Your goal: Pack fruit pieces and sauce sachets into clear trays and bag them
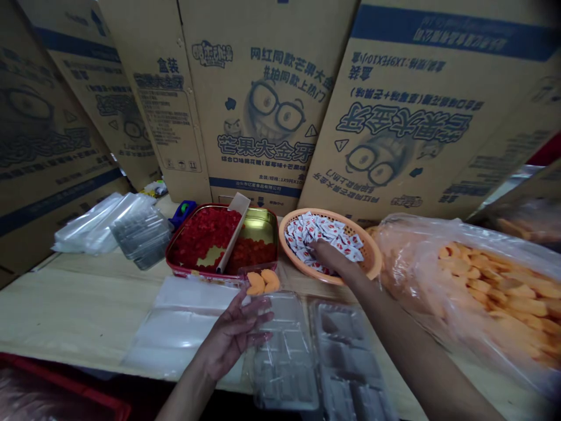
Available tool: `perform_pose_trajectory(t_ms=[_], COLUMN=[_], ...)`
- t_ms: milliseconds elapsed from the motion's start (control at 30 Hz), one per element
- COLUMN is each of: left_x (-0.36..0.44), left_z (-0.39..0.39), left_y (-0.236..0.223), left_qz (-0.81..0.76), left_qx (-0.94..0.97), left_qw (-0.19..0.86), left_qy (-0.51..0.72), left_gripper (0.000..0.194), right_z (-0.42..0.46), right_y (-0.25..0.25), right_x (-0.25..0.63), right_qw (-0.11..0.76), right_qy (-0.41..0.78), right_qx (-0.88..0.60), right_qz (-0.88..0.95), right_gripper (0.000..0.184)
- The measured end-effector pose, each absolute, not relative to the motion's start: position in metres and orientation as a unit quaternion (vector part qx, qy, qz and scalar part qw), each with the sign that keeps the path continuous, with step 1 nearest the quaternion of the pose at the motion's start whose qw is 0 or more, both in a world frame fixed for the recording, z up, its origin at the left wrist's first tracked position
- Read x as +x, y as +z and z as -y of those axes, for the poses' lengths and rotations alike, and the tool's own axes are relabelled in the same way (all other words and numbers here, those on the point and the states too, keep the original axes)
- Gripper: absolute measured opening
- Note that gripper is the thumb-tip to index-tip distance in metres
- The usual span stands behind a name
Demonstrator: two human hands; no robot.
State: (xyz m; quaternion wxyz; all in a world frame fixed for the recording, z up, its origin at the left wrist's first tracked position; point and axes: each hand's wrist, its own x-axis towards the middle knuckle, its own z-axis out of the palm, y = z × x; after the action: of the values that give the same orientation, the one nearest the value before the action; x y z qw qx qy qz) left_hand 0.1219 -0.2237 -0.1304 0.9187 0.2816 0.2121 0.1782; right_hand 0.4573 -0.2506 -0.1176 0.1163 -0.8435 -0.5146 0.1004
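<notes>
My left hand (234, 333) is open, its fingers spread at the left edge of a clear plastic tray with compartments (287, 377). Two or more orange, curved pieces (263, 282) lie at the tray's far end, just beyond my fingertips. A second clear tray (348, 356) lies close by on the right. My right hand (326, 255) reaches into an orange plastic basket (372, 260) full of small white sachets with red print (302, 231). Its fingers are down among the sachets and mostly hidden, so I cannot see whether they grip one.
A red-rimmed tin (169, 257) holds red pieces on both sides of a pale divider. Stacked clear trays (140, 234), plastic bags (96, 225) and a blue tape dispenser (181, 215) stand left. On the right bulges a bag of orange pieces (504, 286). Cardboard boxes (263, 169) wall the back.
</notes>
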Motion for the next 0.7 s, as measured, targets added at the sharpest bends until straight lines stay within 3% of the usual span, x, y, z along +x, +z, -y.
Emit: perform_pose_trajectory(t_ms=[267, 333, 433, 567, 700], left_x=[0.121, 0.121, 0.122, 0.121, 0.117], left_z=[0.223, 0.222, 0.222, 0.224, 0.227], left_y=[-0.13, -0.129, -0.128, -0.124, -0.121], left_qz=[-0.203, -0.191, -0.177, -0.161, -0.168], left_qx=[0.286, 0.284, 0.279, 0.279, 0.288], left_qw=[0.918, 0.921, 0.926, 0.926, 0.92], left_qy=[0.185, 0.186, 0.183, 0.196, 0.204], left_gripper=[0.073, 0.071, 0.072, 0.076, 0.082], right_z=[0.269, 0.275, 0.286, 0.292, 0.285], right_y=[-0.078, -0.063, -0.047, -0.05, -0.067], right_x=[0.446, 0.42, 0.363, 0.297, 0.275], right_qw=[0.244, 0.321, 0.451, 0.419, 0.366], right_qy=[0.031, 0.091, 0.312, 0.49, 0.484], right_qx=[-0.872, -0.848, -0.741, -0.657, -0.665], right_qz=[0.423, 0.411, 0.388, 0.391, 0.435], right_gripper=[0.026, 0.03, 0.036, 0.028, 0.017])
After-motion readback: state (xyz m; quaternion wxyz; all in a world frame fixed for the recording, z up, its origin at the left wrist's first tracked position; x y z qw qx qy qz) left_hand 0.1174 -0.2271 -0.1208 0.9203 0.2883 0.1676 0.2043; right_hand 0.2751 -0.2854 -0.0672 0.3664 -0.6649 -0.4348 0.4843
